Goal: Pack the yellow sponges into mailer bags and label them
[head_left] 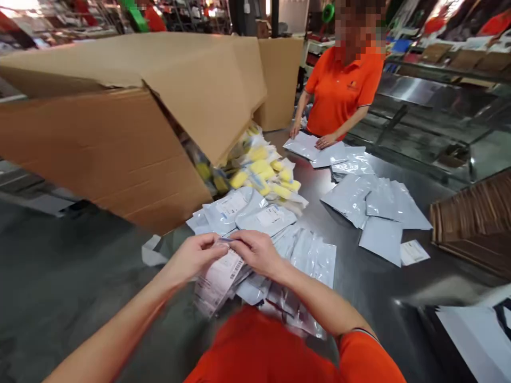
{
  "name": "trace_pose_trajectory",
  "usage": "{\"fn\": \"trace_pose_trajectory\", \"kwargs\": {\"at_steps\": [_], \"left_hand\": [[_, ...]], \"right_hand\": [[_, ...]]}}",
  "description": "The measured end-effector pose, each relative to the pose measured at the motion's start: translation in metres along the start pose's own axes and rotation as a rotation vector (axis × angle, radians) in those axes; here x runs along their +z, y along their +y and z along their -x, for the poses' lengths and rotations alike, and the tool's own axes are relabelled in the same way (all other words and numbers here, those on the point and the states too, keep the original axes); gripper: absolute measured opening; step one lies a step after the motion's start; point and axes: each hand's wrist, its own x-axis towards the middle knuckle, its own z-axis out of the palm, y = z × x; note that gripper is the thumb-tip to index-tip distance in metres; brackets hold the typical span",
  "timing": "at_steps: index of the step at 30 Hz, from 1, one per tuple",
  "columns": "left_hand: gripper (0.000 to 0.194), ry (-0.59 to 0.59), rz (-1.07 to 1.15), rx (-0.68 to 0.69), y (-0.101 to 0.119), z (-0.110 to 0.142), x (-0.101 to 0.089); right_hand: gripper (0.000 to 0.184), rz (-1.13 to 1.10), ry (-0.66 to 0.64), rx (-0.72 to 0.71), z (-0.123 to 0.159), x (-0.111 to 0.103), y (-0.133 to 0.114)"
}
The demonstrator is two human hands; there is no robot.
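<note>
1. The step in hand appears to be working at the top edge of a labelled bag (pixel 215 287), which is in front of the large cardboard box (pixel 96 154), on the person's side of it
2. The left hand (pixel 194 259), just in front of the box's near corner, has thumb and fingertips together, clamped on the bag's upper edge
3. The right hand (pixel 257 252), farther right of that corner, has its fingers bent and seemingly pinched on the same edge; the exact thumb contact is too small to tell
4. The next move seems to call for a light, even grip from both hands, so that the thin plastic does not crease or slip
5. Labelled grey mailers (pixel 268 217) lie heaped between the hands and the box, leaving little flat room there
6. Yellow packets (pixel 261 169) spill from the box's open mouth and crowd the heap
7. Right of the box, a co-worker (pixel 343 90) has both hands on white mailers (pixel 313 149); loose mailers (pixel 379 199) and stacked brown cardboard (pixel 475 223) lie farther right of it, clear of the person's hands
</note>
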Motion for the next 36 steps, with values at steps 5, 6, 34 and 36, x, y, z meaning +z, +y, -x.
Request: {"fn": "trace_pose_trajectory", "kwargs": {"at_steps": [5,6,34,36], "left_hand": [[0.048,0.156,-0.144,-0.102,0.001,-0.02,0.008],[0.049,0.172,-0.142,-0.143,-0.004,-0.02,0.005],[0.042,0.116,0.306,-0.239,-0.062,0.042,0.007],[0.042,0.11,0.323,-0.219,-0.069,0.05,0.003]], "right_hand": [[0.047,0.291,0.291,0.387,0.004,-0.118,0.113],[0.049,0.478,0.361,0.518,0.011,-0.148,0.143],[0.023,0.777,-0.439,0.045,-0.024,-0.005,0.025],[0.019,0.649,-0.597,0.099,-0.026,0.037,0.028]]}}
